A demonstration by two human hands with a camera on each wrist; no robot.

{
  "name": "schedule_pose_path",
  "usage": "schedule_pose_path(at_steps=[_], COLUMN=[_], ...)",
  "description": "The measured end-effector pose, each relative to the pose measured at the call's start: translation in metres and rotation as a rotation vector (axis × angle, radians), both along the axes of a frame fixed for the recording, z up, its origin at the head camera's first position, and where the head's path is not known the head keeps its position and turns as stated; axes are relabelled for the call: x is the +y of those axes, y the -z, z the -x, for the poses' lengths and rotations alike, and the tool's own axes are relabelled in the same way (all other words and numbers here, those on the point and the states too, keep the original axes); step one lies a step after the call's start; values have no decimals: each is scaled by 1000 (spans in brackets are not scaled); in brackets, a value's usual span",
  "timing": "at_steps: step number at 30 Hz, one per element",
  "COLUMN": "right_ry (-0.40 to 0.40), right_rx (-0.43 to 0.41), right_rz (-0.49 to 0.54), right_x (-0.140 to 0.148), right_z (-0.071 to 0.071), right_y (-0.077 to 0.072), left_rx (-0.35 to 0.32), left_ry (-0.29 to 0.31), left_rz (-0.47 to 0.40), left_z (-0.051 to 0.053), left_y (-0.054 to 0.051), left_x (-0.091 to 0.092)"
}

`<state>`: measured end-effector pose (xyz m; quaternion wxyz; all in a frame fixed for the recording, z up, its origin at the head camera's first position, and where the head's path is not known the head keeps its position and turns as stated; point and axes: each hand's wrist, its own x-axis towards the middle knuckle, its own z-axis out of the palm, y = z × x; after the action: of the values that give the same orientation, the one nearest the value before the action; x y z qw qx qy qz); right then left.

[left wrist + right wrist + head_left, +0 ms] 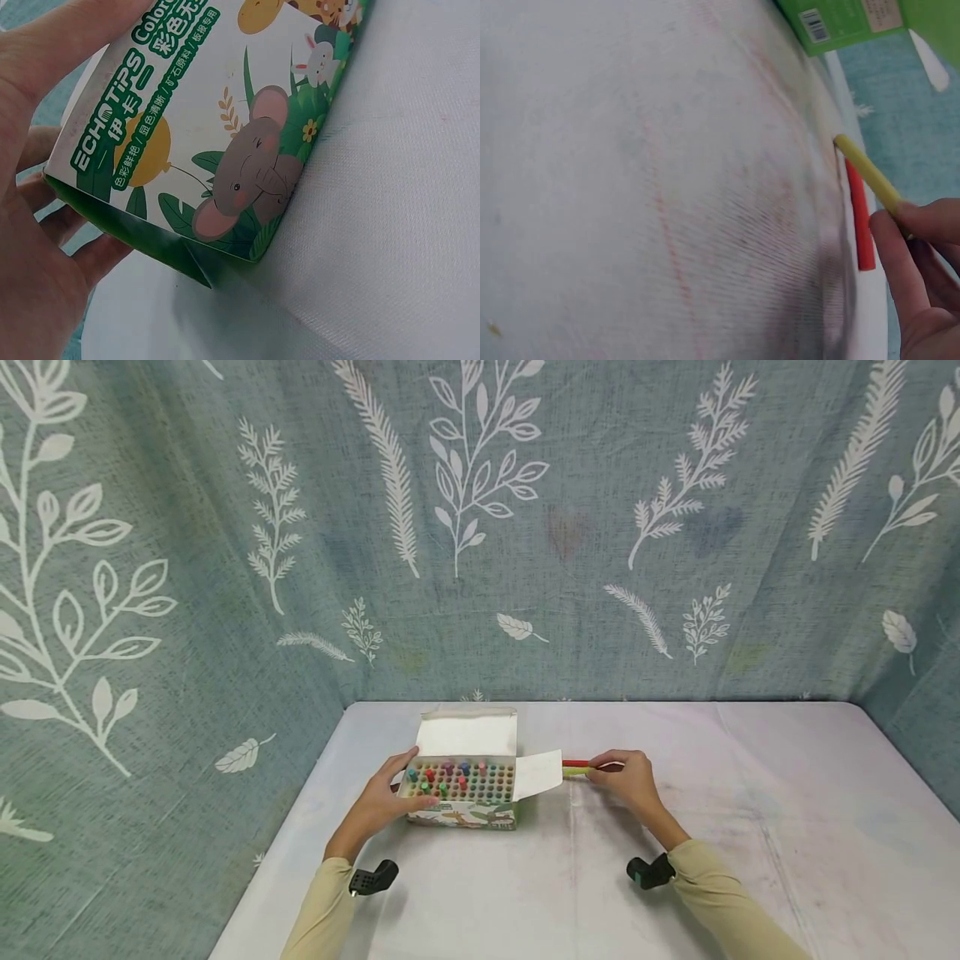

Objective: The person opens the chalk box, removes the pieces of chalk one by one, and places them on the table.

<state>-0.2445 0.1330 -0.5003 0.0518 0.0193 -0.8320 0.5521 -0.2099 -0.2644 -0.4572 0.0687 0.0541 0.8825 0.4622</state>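
Observation:
My left hand [378,797] grips the left end of a printed chalk box [491,816], thumb over the front edge and fingers around the far side. In the left wrist view, the side of the box [161,142] carries an elephant picture. Several coloured chalk sticks stand in its holed insert, mostly on the left, such as a red chalk [430,774]. Right of the box, my right hand [628,779] pinches a yellow chalk [870,176] between thumb and fingertips. A red chalk [859,217] lies on the table close beside it, partly hidden by the hand in the head view.
The box's white lid [468,735] stands raised at the back, and a side flap [538,774] sticks out to the right. A white cloth covers the table [510,893]. A patterned curtain [480,610] hangs behind the table's far edge.

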Motion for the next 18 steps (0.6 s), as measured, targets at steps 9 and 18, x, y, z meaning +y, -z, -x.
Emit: schedule_pose_path(at_steps=[9,18], right_ry=[-46,-83], right_rx=[176,239], right_rz=[-162,-253], right_x=[-12,-13], right_z=[2,4], right_y=[8,12], left_rx=[-16,-9], left_ry=[10,5], left_rz=[-7,-17], left_z=[-12,-8], left_y=[-22,-16], left_x=[7,6])
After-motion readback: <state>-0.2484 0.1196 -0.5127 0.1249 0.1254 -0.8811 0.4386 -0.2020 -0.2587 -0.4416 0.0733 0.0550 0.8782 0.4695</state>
